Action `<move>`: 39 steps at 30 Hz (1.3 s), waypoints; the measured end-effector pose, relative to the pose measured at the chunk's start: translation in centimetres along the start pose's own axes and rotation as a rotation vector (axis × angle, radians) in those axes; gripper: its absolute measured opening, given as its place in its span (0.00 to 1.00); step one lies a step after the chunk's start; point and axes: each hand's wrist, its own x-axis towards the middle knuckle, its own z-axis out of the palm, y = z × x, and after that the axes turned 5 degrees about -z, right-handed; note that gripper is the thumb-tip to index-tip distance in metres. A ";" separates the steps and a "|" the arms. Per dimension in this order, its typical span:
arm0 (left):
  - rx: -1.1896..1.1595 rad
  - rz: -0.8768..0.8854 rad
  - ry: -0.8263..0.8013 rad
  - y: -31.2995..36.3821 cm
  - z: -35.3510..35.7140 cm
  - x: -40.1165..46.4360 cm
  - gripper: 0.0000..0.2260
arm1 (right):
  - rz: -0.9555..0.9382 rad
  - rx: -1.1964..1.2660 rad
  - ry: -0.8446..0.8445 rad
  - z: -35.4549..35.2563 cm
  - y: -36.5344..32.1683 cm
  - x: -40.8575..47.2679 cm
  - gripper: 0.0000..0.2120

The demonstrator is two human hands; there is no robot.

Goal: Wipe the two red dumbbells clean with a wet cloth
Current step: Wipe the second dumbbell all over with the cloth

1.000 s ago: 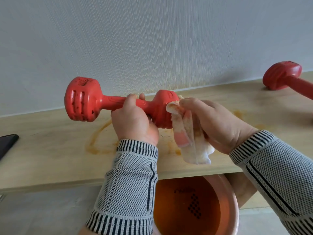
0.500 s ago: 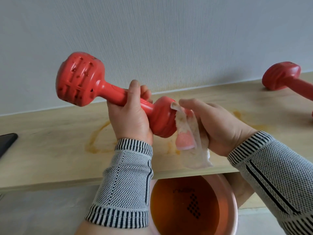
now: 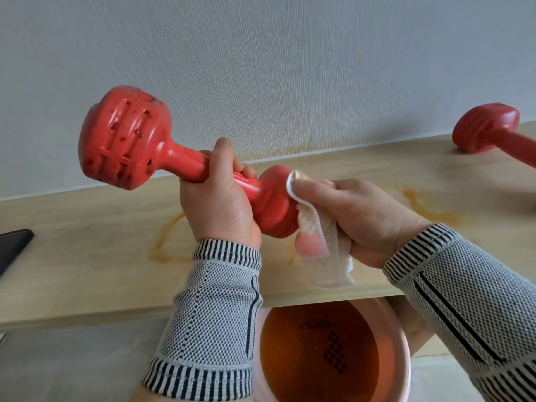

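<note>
My left hand (image 3: 222, 206) grips the handle of a red dumbbell (image 3: 124, 139) and holds it in the air above the wooden shelf (image 3: 87, 256), its left head tilted up. My right hand (image 3: 356, 219) holds a wet white cloth (image 3: 322, 245) pressed against the dumbbell's right head. The cloth's loose end hangs below my fingers. A second red dumbbell (image 3: 487, 132) lies on the shelf at the far right, partly cut off by the frame edge.
A pink basin (image 3: 403, 352) of brownish water stands below the shelf's front edge. Orange-brown stains mark the shelf surface. A dark flat object (image 3: 13, 246) lies at the left edge. A textured grey wall rises behind the shelf.
My left hand has tilted the dumbbell, raising its left head well above the shelf. My right hand has kept the cloth on the right head, shifting it around the surface.
</note>
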 end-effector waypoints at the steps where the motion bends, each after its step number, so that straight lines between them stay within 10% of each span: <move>1: -0.016 -0.014 0.011 0.0 -0.1 0.2 0.11 | -0.025 -0.029 -0.024 0.1 0.1 -0.1 0.17; 4: -0.065 -0.077 0.024 -0.1 -0.3 0.4 0.09 | -0.075 -0.086 0.001 0.3 0.5 -0.3 0.08; 11: -0.094 -0.093 0.000 -0.1 0.0 -0.2 0.08 | -0.012 -0.070 0.132 -0.4 0.0 0.4 0.27; 16: -0.040 -0.061 0.065 -0.2 -0.1 0.0 0.10 | -0.082 -0.126 0.056 0.2 0.3 -0.3 0.10; 31: -0.050 -0.106 0.108 -0.4 0.3 -0.1 0.10 | -0.202 -0.367 0.150 0.7 1.4 0.2 0.08; 39: -0.110 -0.163 0.077 -0.2 0.6 -0.5 0.12 | -0.141 -0.246 0.279 0.2 0.6 0.6 0.24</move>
